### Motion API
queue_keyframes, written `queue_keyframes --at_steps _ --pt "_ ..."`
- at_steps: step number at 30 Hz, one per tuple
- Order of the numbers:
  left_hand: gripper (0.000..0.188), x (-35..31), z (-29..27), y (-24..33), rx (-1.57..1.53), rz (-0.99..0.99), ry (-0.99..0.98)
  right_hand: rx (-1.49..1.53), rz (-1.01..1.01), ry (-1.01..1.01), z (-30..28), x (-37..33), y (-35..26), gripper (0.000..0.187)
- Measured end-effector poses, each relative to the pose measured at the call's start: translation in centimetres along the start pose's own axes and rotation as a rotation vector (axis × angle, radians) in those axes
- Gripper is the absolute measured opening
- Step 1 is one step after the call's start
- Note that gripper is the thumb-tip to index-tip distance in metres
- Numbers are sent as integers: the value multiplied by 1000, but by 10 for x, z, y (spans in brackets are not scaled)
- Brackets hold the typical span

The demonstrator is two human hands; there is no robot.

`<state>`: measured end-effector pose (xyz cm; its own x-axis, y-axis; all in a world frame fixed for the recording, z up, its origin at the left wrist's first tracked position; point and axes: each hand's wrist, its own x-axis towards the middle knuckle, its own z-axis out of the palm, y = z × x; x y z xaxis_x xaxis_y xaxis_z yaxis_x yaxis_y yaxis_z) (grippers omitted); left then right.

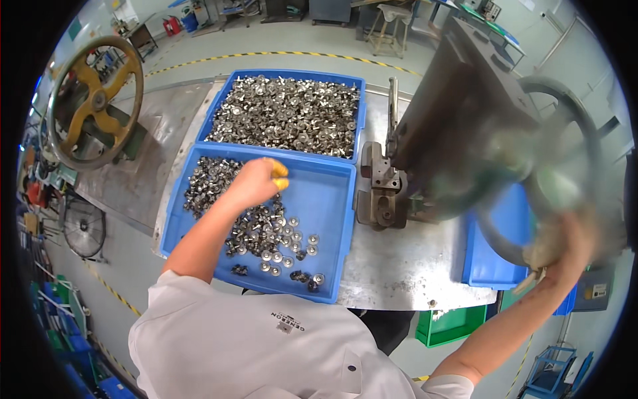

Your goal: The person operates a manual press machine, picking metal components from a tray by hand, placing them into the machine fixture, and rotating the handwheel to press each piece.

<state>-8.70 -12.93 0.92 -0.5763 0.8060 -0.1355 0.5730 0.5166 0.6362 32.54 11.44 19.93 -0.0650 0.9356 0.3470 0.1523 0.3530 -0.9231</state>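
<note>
My left hand point(256, 183), with yellow covers on its fingertips, is over the near blue tray point(319, 193). Its fingers are curled in; whatever they may hold is too small to make out. Below and beside it lie piled small metal parts point(262, 226), several with round discs. At the right, my right hand point(570, 243) is smeared by motion and appears closed round the rim of the press's handwheel point(590, 126). The dark manual press point(458, 113) stands right of the trays. Its metal tooling block point(384, 179) shows nothing I can make out between its parts.
A second blue tray point(362, 120) full of metal parts adjoins the far side. Another blue tray point(492, 259) lies beneath the handwheel, and a green crate point(452, 326) sits below the metal bench point(392, 272). A yellow-spoked wheel point(98, 101) stands at the left.
</note>
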Motion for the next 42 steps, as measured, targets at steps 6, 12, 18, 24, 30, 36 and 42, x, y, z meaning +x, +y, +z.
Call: queue_keyframes --at_steps 6,12,18,24,30,36,42 --pt "19 -18 28 -14 326 108 67 38 27 -83 4 17 -12 47" --pt "13 5 40 41 6 163 32 -13 9 -67 16 12 -32 44" --pt "14 25 58 48 -968 -39 -291 -13 32 -84 20 13 -37 42" --pt "18 29 64 72 -1336 -13 -280 20 25 -150 17 18 -45 42" --pt "18 38 72 97 -1107 3 -151 11 81 -149 19 28 -49 44" --pt "13 47 85 112 -846 148 -54 24 69 -175 19 32 -48 45" --pt "11 46 92 110 -648 358 127 -4 79 -209 24 41 -48 43"
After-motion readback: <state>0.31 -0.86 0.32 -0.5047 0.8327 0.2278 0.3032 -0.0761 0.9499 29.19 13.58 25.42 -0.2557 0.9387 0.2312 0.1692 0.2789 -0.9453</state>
